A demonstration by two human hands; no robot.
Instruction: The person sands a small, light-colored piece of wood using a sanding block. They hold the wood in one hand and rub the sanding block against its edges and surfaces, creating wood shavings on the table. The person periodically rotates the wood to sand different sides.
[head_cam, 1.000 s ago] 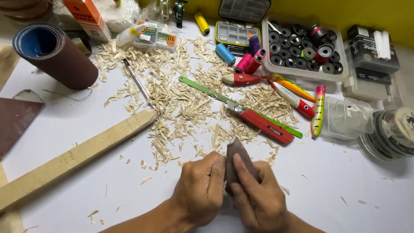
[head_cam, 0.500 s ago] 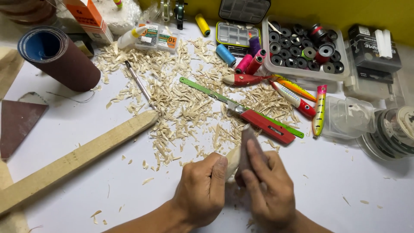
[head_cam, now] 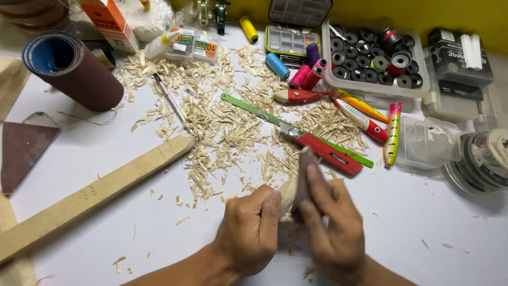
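The small pale carved wooden piece (head_cam: 287, 195) is at 6 o'clock; left hand (head_cam: 248, 233) closed around it, right hand (head_cam: 330, 225) presses a dark brown sandpaper strip (head_cam: 305, 172) on it.

A white worktable (head_cam: 106, 143) spreads out on every side of the grip, evenly lit. Beyond it, along the far edge, runs a yellow wall (head_cam: 465, 13).

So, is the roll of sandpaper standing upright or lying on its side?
Lying on its side: the sandpaper roll rests lengthwise on the white table, its blue open end facing the camera.
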